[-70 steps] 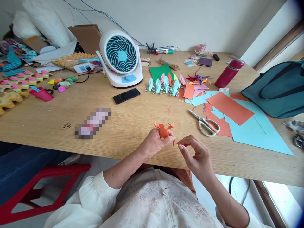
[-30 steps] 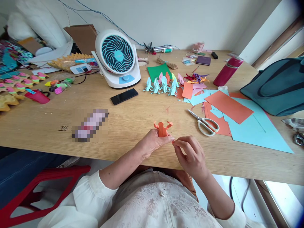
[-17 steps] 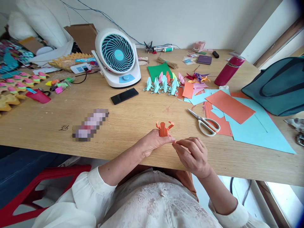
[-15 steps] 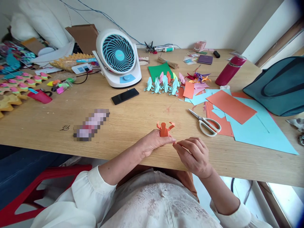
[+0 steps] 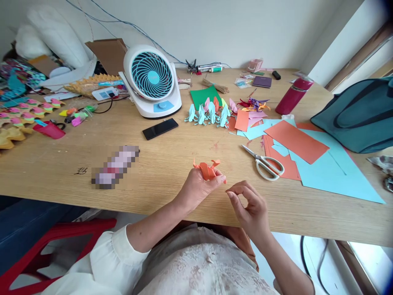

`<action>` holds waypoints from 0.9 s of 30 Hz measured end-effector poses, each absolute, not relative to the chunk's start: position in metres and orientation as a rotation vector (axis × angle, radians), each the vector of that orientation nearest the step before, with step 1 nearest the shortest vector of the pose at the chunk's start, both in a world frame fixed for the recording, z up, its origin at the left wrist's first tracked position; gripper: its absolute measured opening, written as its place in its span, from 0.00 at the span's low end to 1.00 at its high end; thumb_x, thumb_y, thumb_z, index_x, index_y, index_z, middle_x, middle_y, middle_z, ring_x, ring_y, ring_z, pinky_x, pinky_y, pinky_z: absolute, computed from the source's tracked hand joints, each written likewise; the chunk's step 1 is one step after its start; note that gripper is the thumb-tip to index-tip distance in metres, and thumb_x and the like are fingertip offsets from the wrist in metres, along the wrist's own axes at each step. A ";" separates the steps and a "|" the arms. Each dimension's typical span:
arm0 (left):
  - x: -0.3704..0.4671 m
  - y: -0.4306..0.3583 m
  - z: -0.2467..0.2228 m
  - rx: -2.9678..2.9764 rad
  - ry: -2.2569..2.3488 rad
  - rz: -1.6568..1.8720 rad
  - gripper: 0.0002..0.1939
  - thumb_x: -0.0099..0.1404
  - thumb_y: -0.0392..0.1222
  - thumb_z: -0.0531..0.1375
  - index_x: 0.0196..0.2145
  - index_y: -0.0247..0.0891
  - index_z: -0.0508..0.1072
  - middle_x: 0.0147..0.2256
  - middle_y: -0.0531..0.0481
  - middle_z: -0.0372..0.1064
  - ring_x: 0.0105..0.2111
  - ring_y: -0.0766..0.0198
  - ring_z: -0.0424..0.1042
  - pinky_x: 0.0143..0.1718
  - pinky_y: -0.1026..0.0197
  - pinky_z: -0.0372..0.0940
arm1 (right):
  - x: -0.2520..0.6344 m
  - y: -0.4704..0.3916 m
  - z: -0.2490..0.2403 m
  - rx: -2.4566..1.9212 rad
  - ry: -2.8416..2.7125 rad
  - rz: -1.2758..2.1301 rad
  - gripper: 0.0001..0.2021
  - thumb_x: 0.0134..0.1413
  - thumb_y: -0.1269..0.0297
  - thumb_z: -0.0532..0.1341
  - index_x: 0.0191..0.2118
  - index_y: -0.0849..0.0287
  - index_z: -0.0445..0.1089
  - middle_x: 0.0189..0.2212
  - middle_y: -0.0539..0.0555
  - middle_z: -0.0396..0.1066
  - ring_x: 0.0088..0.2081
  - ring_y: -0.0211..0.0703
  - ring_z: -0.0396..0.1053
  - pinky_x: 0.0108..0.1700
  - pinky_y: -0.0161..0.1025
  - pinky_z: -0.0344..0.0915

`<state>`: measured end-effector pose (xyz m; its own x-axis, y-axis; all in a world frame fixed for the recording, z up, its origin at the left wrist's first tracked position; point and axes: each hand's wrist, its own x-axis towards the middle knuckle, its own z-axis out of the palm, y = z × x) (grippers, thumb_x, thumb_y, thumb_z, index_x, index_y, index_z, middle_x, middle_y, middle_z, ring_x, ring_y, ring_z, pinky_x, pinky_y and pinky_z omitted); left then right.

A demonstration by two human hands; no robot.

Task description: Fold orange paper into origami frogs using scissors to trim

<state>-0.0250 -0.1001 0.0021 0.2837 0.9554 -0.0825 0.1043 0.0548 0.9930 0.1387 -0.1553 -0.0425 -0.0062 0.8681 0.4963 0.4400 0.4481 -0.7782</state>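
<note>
Left of the scissors [image 5: 260, 158], the left hand [image 5: 195, 189] pinches a seemingly near-complete orange origami figure [image 5: 207, 172]; the right hand [image 5: 252, 208] curls nearby, finger contact unclear.

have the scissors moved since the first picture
No, the scissors lie in the same place relative to the fan; the whole view just shifted slightly.

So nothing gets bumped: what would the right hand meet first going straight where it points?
The right hand would probably meet the left hand first, the one holding the orange paper figure; depth is unclear.
</note>
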 end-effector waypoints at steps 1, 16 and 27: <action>-0.026 -0.101 0.002 1.415 1.093 0.911 0.11 0.59 0.44 0.62 0.22 0.38 0.73 0.26 0.52 0.70 0.38 0.61 0.69 0.47 0.60 0.61 | 0.134 -0.158 -0.041 -1.186 -1.579 0.628 0.07 0.64 0.66 0.60 0.33 0.54 0.71 0.30 0.52 0.71 0.33 0.43 0.69 0.34 0.40 0.65; -0.023 -0.109 -0.014 1.363 1.054 0.845 0.10 0.62 0.45 0.60 0.26 0.37 0.69 0.26 0.55 0.62 0.32 0.67 0.62 0.37 0.65 0.59 | 0.124 -0.153 -0.026 -1.205 -1.550 0.531 0.07 0.63 0.69 0.59 0.32 0.55 0.68 0.29 0.51 0.68 0.31 0.41 0.66 0.33 0.39 0.63; -0.025 -0.106 -0.022 1.159 0.948 0.888 0.12 0.57 0.49 0.68 0.30 0.37 0.76 0.32 0.50 0.71 0.38 0.61 0.68 0.46 0.60 0.60 | 0.133 -0.146 -0.038 -1.180 -1.522 0.552 0.08 0.63 0.66 0.62 0.30 0.55 0.68 0.27 0.51 0.69 0.29 0.41 0.67 0.32 0.40 0.63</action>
<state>-0.0255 -0.1060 -0.0223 0.3491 0.9266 -0.1399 -0.0785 0.1777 0.9810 0.1325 -0.1464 -0.0376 0.0729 0.8853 0.4592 0.3853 0.3997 -0.8317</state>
